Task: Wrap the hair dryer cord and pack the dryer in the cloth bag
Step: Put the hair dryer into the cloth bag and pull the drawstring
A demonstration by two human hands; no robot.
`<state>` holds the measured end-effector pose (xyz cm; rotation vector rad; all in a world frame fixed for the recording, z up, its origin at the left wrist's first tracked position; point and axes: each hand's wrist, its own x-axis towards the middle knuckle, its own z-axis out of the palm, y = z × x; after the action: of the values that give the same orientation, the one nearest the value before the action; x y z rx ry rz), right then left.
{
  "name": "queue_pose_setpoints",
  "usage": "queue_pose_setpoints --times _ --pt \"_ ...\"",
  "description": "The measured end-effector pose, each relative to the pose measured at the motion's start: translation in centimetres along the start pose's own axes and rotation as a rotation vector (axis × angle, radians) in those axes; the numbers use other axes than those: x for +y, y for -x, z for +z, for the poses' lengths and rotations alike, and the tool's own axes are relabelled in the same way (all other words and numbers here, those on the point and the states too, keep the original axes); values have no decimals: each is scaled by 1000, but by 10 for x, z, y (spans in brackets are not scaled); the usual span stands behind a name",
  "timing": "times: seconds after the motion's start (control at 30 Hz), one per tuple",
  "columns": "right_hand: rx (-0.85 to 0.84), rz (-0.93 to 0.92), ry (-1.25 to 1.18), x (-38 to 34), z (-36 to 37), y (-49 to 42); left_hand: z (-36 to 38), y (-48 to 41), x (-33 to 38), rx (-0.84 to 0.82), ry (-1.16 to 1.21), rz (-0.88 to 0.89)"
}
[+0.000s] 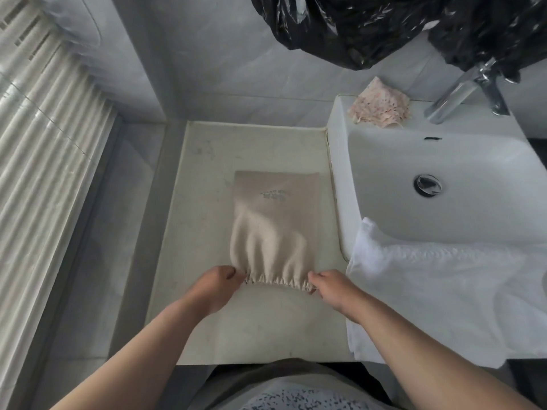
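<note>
A beige cloth bag (pixel 275 223) lies on the pale counter (pixel 207 173), its gathered drawstring mouth facing me and small dark print near its far end. My left hand (pixel 214 287) pinches the left end of the gathered mouth. At the right end of the mouth, my right hand (pixel 330 288) pinches the bag too. The mouth is bunched up between the two hands. The bag bulges in its near half. No hair dryer or cord shows; what fills the bag is hidden.
A white sink (pixel 444 184) with a chrome tap (pixel 461 93) stands to the right. A white towel (pixel 444 291) drapes over the sink's front edge. A pinkish cloth (pixel 380 105) sits on the sink's back corner, under black plastic bags (pixel 370 28). White blinds (pixel 44 143) are on the left.
</note>
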<state>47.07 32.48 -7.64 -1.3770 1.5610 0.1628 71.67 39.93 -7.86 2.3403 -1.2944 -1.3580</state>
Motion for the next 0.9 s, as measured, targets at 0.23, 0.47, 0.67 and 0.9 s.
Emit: queue_pose_setpoints --times 0.23,0.47,0.67,0.9 --pt "36 -176 41 11 -26 0 -21 -9 -16 39 -44 151" --pt "169 -156 169 28 -26 -5 -23 -15 -43 87 47 45" --pt "279 -240 221 14 -10 0 -14 -22 -12 134 121 37" --pt "233 -187 -53 -30 17 4 18 -32 43 47 -48 87"
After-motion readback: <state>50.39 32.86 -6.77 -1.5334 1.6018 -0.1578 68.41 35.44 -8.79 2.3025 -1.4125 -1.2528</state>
